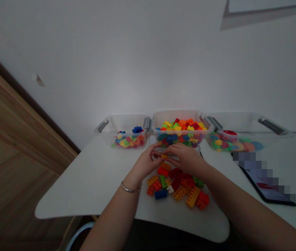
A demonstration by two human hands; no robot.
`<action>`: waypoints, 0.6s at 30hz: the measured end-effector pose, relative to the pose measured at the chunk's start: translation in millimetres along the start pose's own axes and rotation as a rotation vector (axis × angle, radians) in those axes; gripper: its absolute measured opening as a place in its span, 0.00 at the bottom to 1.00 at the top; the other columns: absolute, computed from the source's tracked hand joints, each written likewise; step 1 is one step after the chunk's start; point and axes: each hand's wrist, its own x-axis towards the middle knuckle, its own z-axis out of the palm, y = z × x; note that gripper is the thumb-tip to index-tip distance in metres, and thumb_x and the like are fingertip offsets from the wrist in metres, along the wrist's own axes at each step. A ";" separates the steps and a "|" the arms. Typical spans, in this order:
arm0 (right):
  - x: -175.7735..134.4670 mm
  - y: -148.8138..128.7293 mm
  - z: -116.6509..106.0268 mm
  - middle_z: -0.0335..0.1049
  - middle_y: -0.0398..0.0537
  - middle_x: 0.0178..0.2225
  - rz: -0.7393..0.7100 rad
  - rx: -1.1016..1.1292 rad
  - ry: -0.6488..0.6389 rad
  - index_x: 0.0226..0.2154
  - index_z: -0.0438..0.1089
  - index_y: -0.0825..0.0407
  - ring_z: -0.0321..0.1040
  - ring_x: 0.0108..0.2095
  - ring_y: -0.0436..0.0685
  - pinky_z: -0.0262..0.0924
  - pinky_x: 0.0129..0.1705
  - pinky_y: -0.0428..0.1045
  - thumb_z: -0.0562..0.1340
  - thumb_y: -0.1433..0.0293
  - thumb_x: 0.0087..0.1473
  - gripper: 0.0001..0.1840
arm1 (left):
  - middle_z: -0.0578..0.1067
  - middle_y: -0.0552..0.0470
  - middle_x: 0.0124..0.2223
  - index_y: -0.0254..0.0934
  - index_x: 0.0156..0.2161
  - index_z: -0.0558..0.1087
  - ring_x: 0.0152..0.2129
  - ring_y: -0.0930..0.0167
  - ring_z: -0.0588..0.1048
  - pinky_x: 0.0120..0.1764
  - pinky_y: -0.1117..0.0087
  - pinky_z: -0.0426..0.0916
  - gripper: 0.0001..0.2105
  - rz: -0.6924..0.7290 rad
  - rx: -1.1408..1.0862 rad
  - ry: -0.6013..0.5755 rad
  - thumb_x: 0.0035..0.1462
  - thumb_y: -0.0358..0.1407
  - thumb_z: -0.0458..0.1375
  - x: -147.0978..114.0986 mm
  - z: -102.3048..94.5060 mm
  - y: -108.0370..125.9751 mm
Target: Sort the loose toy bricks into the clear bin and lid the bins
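Note:
My left hand [148, 161] and my right hand [186, 158] meet above the table, in front of the middle bin. Between their fingertips is a small orange toy brick [164, 157], pinched from both sides. Just below it shows another orange brick [166, 166]; whether the two are joined I cannot tell. Loose building bricks lie in a pile under my hands: a blue brick [160, 194], a white piece [170, 189], a green brick [162, 181], a long yellow-orange brick [193, 197] and several red ones. My right hand covers part of the pile's far side.
Three clear plastic bins stand along the wall: a left bin [127, 120] with small colourful pieces, a middle bin [180, 114] heaped with bricks, and a right bin [238, 120] holding flat discs. A tablet [265, 181] lies at the right. The white table [85, 188] has a rounded front edge.

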 end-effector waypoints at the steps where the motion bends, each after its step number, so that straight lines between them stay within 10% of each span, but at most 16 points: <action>1: 0.2 -0.1 0.4 0.74 0.50 0.43 0.006 0.006 -0.003 0.45 0.73 0.48 0.69 0.44 0.58 0.63 0.45 0.53 0.60 0.65 0.59 0.13 | 0.80 0.50 0.38 0.36 0.58 0.63 0.32 0.71 0.76 0.32 0.73 0.68 0.26 0.012 -0.002 -0.008 0.54 0.37 0.62 -0.3 0.1 0.3; 9: -1.0 -0.4 -1.0 0.74 0.49 0.41 -0.009 -0.029 0.048 0.43 0.72 0.49 0.70 0.42 0.58 0.63 0.42 0.52 0.61 0.67 0.57 0.11 | 0.79 0.51 0.38 0.37 0.53 0.69 0.31 0.71 0.75 0.32 0.72 0.67 0.20 0.033 0.012 0.010 0.55 0.37 0.60 2.2 -1.2 -2.0; 18: -1.9 28.5 -30.7 0.75 0.48 0.36 -0.087 -0.190 0.745 0.32 0.64 0.48 0.70 0.39 0.59 0.62 0.46 0.56 0.61 0.69 0.54 0.03 | 0.79 0.50 0.37 0.35 0.44 0.75 0.31 0.71 0.75 0.36 0.71 0.70 0.10 0.046 0.219 0.113 0.57 0.33 0.57 2.8 -3.3 -0.7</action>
